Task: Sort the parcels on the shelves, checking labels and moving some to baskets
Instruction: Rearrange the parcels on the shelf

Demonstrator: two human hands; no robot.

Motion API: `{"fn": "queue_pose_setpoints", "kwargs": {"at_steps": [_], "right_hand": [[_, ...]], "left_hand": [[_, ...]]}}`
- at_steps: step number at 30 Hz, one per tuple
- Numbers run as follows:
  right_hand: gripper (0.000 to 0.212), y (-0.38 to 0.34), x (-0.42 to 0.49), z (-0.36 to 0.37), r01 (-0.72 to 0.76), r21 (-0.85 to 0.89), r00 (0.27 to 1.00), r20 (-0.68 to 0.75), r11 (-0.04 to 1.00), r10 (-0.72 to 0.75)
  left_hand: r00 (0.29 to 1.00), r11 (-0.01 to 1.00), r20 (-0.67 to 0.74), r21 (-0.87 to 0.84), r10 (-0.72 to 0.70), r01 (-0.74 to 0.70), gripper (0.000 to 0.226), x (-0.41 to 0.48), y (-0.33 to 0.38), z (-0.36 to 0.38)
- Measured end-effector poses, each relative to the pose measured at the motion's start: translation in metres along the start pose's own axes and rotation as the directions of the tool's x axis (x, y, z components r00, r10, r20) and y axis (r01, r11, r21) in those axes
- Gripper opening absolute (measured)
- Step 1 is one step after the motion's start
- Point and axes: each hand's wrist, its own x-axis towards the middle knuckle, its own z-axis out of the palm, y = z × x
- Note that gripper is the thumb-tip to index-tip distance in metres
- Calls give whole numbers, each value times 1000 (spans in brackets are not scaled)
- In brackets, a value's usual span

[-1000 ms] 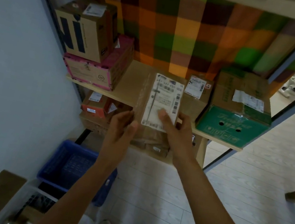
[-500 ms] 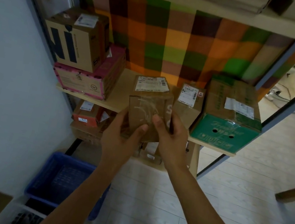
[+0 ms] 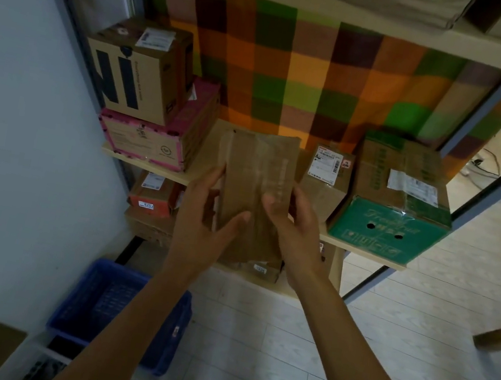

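Left hand (image 3: pixel 204 218): grips the left side of the brown parcel (image 3: pixel 254 187), thumb laid across its front face, fingers curled round its edge.
Right hand (image 3: pixel 294 227): holds the parcel's right side, thumb on the front, fingers curled behind.
Brown parcel: held upright in the air, just before the middle of the front edge of the middle shelf (image 3: pixel 146 164); a taped face is turned to the camera.
Right of the parcel: a small labelled box (image 3: pixel 324 182) on the shelf, with a green box (image 3: pixel 395 215) just beside it at the right front corner.
Left end of the shelf: a pink box (image 3: pixel 150 145) with a lettered brown box (image 3: pixel 134 79) stacked on it.
Lower shelf (image 3: pixel 278 288): an orange box (image 3: pixel 151 194) at the left end; other parcels partly hidden by the hands.
Floor: a blue basket (image 3: pixel 120 311) by the wall, below the shelf's left end.
Behind the shelf: a checked curtain (image 3: pixel 297 70).
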Motion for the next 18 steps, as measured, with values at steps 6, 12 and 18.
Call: {"fn": "queue_pose_setpoints", "kwargs": {"at_steps": [6, 12, 18], "right_hand": [[48, 9, -3, 11, 68, -21, 997, -42, 997, -69], [41, 9, 2, 20, 63, -117, 989, -122, 991, -78], [84, -5, 16, -1, -328, 118, 942, -32, 937, 334]], "left_hand": [[1000, 998, 7, -60, -30, 30, 75, -7, 1, 7], [981, 969, 65, -159, -182, 190, 72, -8, 3, 5], [941, 883, 116, -325, -317, 338, 73, -2, 9, -16]]}}
